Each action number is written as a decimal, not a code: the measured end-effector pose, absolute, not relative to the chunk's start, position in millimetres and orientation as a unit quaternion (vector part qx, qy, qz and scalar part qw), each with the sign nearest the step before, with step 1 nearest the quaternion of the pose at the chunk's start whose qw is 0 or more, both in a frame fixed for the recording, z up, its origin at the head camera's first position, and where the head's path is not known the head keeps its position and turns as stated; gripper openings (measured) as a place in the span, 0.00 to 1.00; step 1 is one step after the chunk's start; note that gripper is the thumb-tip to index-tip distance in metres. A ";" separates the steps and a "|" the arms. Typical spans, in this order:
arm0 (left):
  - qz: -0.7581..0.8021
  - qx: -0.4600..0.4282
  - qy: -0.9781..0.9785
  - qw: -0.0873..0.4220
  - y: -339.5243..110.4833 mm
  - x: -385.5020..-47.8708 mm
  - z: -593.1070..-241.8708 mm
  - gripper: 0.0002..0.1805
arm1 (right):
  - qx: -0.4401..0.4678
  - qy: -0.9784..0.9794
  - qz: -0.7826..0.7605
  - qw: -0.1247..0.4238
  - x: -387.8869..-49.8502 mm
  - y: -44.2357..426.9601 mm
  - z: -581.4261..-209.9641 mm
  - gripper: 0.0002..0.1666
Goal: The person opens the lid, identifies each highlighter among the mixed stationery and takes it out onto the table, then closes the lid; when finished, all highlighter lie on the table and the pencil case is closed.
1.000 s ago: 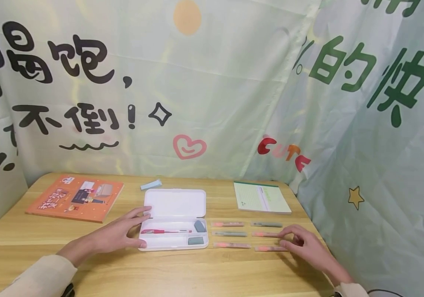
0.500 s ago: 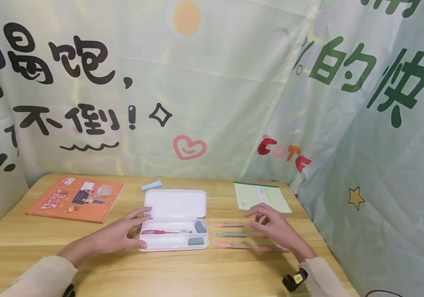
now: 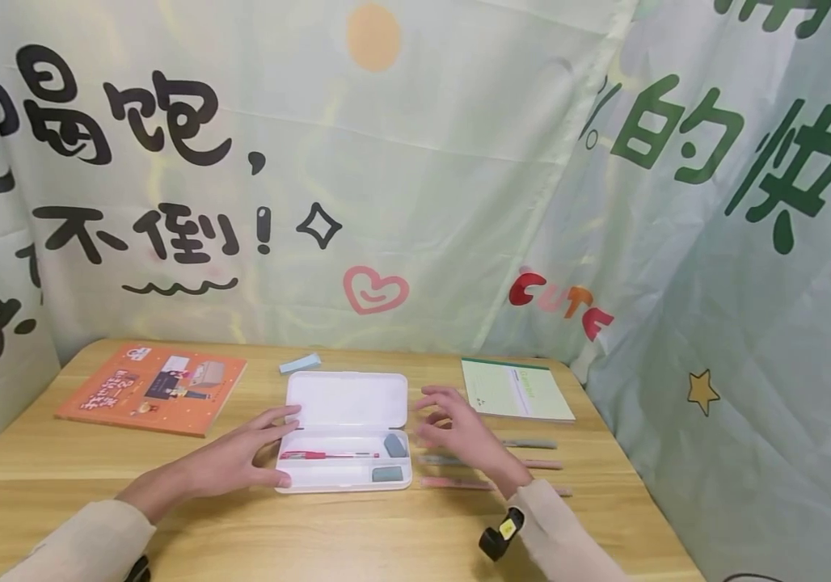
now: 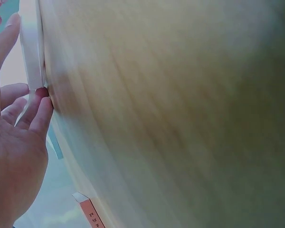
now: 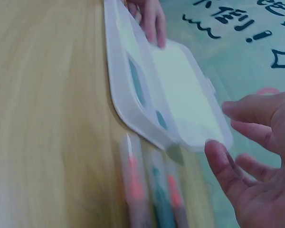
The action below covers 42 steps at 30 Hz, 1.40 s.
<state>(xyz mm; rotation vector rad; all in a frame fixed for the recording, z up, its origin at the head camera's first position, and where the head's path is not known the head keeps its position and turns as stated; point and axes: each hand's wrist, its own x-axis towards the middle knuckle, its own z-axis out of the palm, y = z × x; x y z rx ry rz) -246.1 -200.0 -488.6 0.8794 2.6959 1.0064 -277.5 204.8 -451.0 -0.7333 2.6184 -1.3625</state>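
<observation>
An open white pencil case lies on the table, holding a red pen and two blue-grey blocks that look like erasers. My left hand grips its left end, thumb at the front corner and fingers by the hinge; the left wrist view shows these fingers against the edge. Right of the case lie several marker pens with clear caps, among them an orange-tipped marker and a teal marker. Above the rear markers hovers my right hand, thumb and fingers apart, nothing seen between them.
An orange book lies at the back left. Behind the case is a small light-blue strip. A pale green notebook rests at the back right. Printed cloth hangs behind and beside the wooden table.
My right hand has moved left from the right-hand markers, past the middle, to the markers beside the case. The left hand stays on the case. The view has shifted slightly.
</observation>
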 end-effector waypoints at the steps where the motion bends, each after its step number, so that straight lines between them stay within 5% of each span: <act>1: 0.334 0.290 0.894 0.066 -199.8 -246.1 -488.5 0.54 | -0.231 0.861 -0.449 0.054 -277.4 200.1 -452.1 0.19; 16: 0.334 0.285 0.897 0.053 -195.9 -240.1 -482.5 0.56 | -0.172 0.840 -0.501 0.116 -275.7 173.4 -464.3 0.25; 24: 0.347 0.252 0.903 -0.012 -187.9 -231.7 -480.3 0.61 | -0.145 0.834 -0.520 0.115 -275.7 170.8 -463.1 0.46; 29: 0.479 0.179 0.859 0.030 -177.7 -230.8 -477.3 0.65 | -0.137 0.828 -0.535 0.100 -274.8 168.9 -462.5 0.57; 34: 0.553 0.119 0.821 0.079 -174.9 -229.7 -476.0 0.61 | -0.149 0.827 -0.535 0.091 -270.1 169.0 -461.3 0.46; 42: 0.546 0.091 0.829 0.078 -181.3 -225.8 -479.6 0.35 | -0.136 0.842 -0.517 0.073 -261.6 172.3 -454.7 0.26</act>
